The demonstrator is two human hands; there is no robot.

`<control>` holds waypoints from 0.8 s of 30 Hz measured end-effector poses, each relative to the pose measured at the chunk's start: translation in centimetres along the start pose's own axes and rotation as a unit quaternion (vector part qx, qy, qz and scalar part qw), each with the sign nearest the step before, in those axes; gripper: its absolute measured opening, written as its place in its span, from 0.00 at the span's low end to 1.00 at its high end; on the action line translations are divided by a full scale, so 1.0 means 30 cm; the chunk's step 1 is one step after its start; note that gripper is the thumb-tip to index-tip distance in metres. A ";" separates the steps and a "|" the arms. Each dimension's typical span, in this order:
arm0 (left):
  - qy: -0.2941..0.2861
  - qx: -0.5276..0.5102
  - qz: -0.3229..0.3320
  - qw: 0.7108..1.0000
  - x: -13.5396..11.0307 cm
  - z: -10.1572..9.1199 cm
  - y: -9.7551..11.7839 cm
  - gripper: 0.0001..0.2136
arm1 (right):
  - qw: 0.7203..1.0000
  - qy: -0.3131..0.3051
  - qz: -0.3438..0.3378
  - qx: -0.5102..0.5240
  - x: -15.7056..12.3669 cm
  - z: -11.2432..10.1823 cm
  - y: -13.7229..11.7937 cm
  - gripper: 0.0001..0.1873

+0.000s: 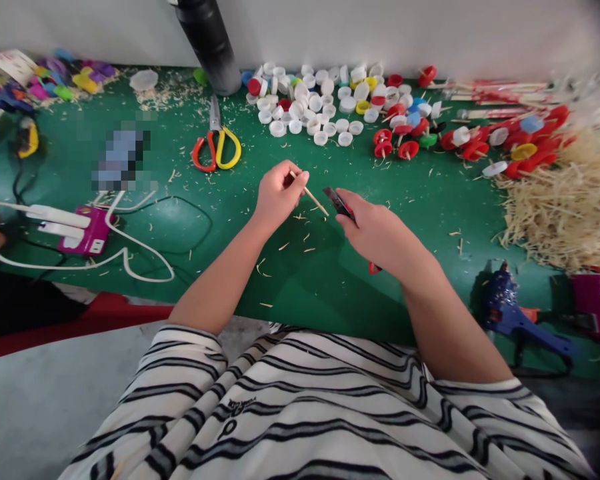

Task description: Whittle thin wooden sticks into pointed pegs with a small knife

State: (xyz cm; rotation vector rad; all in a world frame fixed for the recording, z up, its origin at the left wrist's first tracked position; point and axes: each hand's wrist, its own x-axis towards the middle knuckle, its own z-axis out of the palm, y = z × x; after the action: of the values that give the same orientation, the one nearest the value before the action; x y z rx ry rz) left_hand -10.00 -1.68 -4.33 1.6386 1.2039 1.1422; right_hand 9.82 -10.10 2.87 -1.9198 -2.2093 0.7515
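Observation:
Over the middle of the green table, my left hand [279, 193] pinches a thin wooden stick [314, 200] between thumb and fingers. The stick slants down to the right, its free end close to the tabletop. My right hand [373, 230] is wrapped around a utility knife [341, 205] with a dark blade end and red on its handle. The blade points up and left, a short gap from the stick. Small wood shavings [307, 250] lie scattered beneath both hands.
Many bottle caps [307, 107] spread along the back. Scissors [216, 143] lie left of centre near a dark bottle [210, 47]. On the right are capped sticks [525, 143], a shavings pile [565, 207] and a blue glue gun [513, 310]. White cables [125, 257] cross the left.

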 end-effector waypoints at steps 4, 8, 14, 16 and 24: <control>-0.028 0.036 -0.009 0.999 0.003 -0.007 -0.008 0.11 | 0.999 0.035 0.009 -0.007 0.002 -0.025 0.025 0.30; -0.107 0.199 0.050 0.973 -0.019 -0.008 0.026 0.05 | 0.998 0.050 0.025 -0.037 0.010 -0.033 0.040 0.31; -0.202 0.466 0.093 0.856 -0.069 0.037 0.086 0.13 | 0.998 0.010 0.034 -0.054 -0.017 0.010 0.040 0.34; -0.210 0.509 0.089 0.830 -0.072 0.055 0.091 0.18 | 0.998 -0.001 0.037 -0.057 -0.043 0.032 0.042 0.34; -0.247 0.573 0.082 0.777 -0.057 0.082 0.102 0.24 | 0.997 -0.023 0.043 -0.056 -0.074 0.064 0.036 0.33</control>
State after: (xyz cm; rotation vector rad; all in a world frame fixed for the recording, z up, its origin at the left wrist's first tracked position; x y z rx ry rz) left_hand -7.09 -4.27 -2.53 2.7290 1.4818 -0.1521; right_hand 10.42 -12.71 1.22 -2.0835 -2.2532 0.7044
